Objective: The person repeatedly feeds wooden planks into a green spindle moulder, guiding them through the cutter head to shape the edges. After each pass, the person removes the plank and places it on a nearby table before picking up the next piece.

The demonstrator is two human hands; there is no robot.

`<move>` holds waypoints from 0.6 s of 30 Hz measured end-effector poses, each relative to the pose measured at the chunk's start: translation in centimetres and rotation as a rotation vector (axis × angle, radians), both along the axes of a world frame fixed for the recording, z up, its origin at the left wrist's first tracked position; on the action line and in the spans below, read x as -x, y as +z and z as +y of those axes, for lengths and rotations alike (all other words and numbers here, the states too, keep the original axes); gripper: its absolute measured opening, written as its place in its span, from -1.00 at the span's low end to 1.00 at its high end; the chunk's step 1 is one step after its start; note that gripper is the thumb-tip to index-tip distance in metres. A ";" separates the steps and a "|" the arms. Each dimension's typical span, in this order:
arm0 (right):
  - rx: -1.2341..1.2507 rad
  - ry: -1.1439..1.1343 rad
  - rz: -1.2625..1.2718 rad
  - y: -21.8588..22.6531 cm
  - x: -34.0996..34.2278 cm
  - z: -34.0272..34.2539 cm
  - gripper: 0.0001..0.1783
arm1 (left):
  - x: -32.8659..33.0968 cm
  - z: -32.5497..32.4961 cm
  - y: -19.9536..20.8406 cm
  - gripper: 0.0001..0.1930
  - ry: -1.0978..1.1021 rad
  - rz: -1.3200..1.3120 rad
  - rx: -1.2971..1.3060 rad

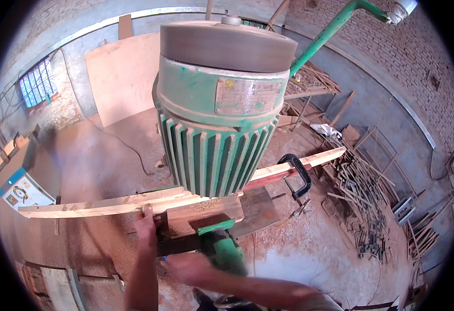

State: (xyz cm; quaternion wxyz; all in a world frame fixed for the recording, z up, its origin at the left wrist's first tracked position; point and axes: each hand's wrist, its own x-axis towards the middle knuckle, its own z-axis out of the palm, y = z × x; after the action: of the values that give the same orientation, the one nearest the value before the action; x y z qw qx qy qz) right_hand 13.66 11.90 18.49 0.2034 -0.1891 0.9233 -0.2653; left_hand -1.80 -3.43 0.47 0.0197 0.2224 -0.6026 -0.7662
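The left hand is raised to the near edge of a long pale timber, below and left of the big green electric motor, its fingers touching the wood; whether they close round it I cannot tell. The right hand is blurred, lower than the motor and slightly to its left, just beside a smaller green machine part; I cannot tell whether it is clenched or grasping anything. The timber runs from well left of the motor to its foot, and a pale length comes out on the motor's right, though the motor hides whether the two are one piece. A black C-clamp sits across that right-hand length, near a dark red strip alongside it. Directly below the motor, a brown wooden block carries shavings. A wide grey-brown wheel caps the motor. Left of the motor stand a white-and-blue cabinet and, behind, a leaning plywood sheet; well to its right lies a heap of wooden offcuts.
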 end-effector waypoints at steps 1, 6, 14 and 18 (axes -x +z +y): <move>-0.056 -0.041 0.002 -0.7 0.2 -1.1 -0.66 | 0.2 0.0 0.2 -0.70 0.004 0.005 0.016; 0.081 -0.097 0.020 -5.1 -0.6 -0.9 -0.56 | 0.1 -0.1 0.9 -0.71 -0.045 0.016 0.030; 0.256 -0.757 0.727 17.0 0.3 27.0 -0.39 | -2.4 0.6 -1.8 -0.71 0.094 0.306 0.164; 0.712 -0.684 1.042 35.0 1.2 35.5 0.08 | -2.3 0.9 -2.3 -0.70 0.114 0.359 0.638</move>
State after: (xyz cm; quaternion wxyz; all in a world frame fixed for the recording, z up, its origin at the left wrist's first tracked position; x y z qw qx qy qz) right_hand 12.48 47.41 53.44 -0.4324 -0.0463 0.7652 -0.4747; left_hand 0.49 -2.54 -1.79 0.2359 0.1002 -0.7848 -0.5643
